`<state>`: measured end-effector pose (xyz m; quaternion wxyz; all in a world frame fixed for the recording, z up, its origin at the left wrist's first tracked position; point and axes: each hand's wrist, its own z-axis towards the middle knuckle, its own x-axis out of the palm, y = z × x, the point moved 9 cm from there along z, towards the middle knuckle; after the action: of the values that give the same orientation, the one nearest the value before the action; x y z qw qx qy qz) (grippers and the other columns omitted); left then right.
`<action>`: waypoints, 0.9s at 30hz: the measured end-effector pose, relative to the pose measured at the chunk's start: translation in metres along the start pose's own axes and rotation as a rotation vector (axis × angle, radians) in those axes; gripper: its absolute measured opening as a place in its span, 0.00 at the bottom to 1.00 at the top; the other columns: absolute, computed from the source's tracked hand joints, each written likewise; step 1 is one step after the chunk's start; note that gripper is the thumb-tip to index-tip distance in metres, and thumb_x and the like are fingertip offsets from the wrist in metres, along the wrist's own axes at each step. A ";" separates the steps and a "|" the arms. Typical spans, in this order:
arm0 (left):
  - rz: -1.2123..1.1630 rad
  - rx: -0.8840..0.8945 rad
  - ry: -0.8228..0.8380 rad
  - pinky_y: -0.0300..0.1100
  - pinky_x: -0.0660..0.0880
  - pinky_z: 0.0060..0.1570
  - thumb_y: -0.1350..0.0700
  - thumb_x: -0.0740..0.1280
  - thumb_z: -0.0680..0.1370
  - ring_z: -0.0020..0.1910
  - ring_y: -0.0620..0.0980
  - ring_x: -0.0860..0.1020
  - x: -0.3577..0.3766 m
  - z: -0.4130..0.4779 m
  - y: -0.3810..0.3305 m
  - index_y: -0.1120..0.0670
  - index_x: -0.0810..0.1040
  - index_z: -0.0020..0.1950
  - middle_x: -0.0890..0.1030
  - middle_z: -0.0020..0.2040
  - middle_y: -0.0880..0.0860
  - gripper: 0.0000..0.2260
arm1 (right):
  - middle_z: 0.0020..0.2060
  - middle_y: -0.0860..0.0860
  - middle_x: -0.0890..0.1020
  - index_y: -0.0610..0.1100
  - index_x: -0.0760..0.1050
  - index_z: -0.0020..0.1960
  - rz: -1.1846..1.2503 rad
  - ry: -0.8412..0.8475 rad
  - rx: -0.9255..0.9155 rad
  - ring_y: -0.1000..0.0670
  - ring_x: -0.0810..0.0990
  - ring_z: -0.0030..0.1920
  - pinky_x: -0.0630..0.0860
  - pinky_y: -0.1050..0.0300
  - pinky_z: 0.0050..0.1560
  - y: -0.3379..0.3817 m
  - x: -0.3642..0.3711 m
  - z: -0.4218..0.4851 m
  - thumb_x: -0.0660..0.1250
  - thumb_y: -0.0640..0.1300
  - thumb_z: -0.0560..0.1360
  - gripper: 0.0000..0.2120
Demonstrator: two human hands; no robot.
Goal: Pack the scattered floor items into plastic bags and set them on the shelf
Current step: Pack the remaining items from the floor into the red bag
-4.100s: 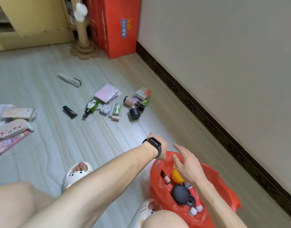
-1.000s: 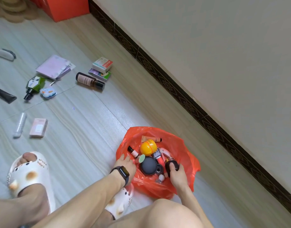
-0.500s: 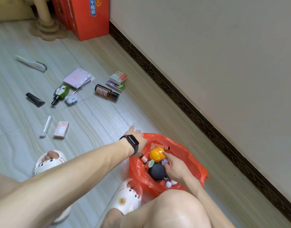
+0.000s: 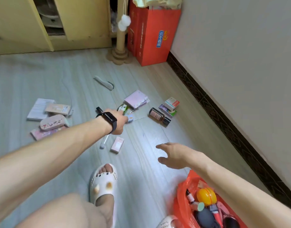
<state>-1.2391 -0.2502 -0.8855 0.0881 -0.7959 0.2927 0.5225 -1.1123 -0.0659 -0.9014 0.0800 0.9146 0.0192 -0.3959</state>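
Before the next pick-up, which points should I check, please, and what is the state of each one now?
1. The right hand is free: ok, fingers spread, holding nothing.
2. The left hand grips the green bottle: cannot tell, its fingers are hidden behind the hand.
3. The red bag is open: ok, its contents show.
4. The floor is cleared: not ok, the brown bottle and pink box lie on it.
5. The red bag is put away: not ok, it sits on the floor.
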 end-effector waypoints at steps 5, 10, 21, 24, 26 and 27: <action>-0.243 -0.133 0.209 0.53 0.67 0.65 0.50 0.62 0.76 0.70 0.58 0.68 0.131 0.011 0.049 0.45 0.59 0.77 0.60 0.75 0.55 0.29 | 0.77 0.50 0.60 0.59 0.55 0.78 0.011 0.094 -0.111 0.43 0.61 0.75 0.68 0.43 0.69 0.075 0.043 0.101 0.58 0.57 0.79 0.28; -0.560 -0.303 0.228 0.53 0.67 0.66 0.43 0.58 0.79 0.73 0.60 0.64 0.222 0.021 0.068 0.37 0.44 0.78 0.44 0.80 0.52 0.32 | 0.80 0.45 0.42 0.58 0.48 0.80 0.069 -0.032 -0.125 0.41 0.45 0.79 0.55 0.44 0.76 0.120 0.074 0.175 0.58 0.54 0.80 0.32; -0.533 -0.227 -0.006 0.49 0.74 0.55 0.41 0.62 0.78 0.59 0.56 0.71 0.242 0.060 0.053 0.34 0.52 0.77 0.63 0.65 0.50 0.30 | 0.80 0.45 0.49 0.60 0.53 0.77 0.123 -0.313 -0.119 0.38 0.53 0.77 0.57 0.44 0.74 0.112 0.112 0.219 0.55 0.53 0.82 0.25; -0.613 -0.234 -0.059 0.48 0.75 0.50 0.52 0.62 0.80 0.48 0.56 0.74 0.241 0.063 0.045 0.40 0.70 0.71 0.68 0.56 0.51 0.19 | 0.74 0.44 0.56 0.57 0.60 0.71 0.144 -0.293 -0.011 0.38 0.61 0.69 0.63 0.48 0.70 0.090 0.114 0.197 0.59 0.46 0.80 0.21; -0.623 -0.221 -0.055 0.47 0.75 0.47 0.56 0.62 0.80 0.45 0.56 0.74 0.239 0.061 0.038 0.42 0.74 0.67 0.69 0.54 0.51 0.17 | 0.69 0.42 0.59 0.52 0.63 0.68 0.159 -0.243 0.074 0.37 0.65 0.63 0.69 0.47 0.64 0.069 0.118 0.180 0.61 0.40 0.77 0.22; -0.613 -0.203 -0.001 0.46 0.74 0.46 0.57 0.61 0.79 0.44 0.55 0.74 0.237 0.058 0.032 0.41 0.74 0.65 0.69 0.53 0.50 0.17 | 0.68 0.41 0.60 0.51 0.64 0.68 0.159 -0.191 0.101 0.37 0.65 0.61 0.71 0.47 0.60 0.059 0.123 0.170 0.61 0.39 0.76 0.23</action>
<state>-1.2350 -0.3392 -1.1147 0.1620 -0.8514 -0.0143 0.4986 -1.1449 -0.1550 -1.0980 0.0663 0.8743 -0.0808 -0.4739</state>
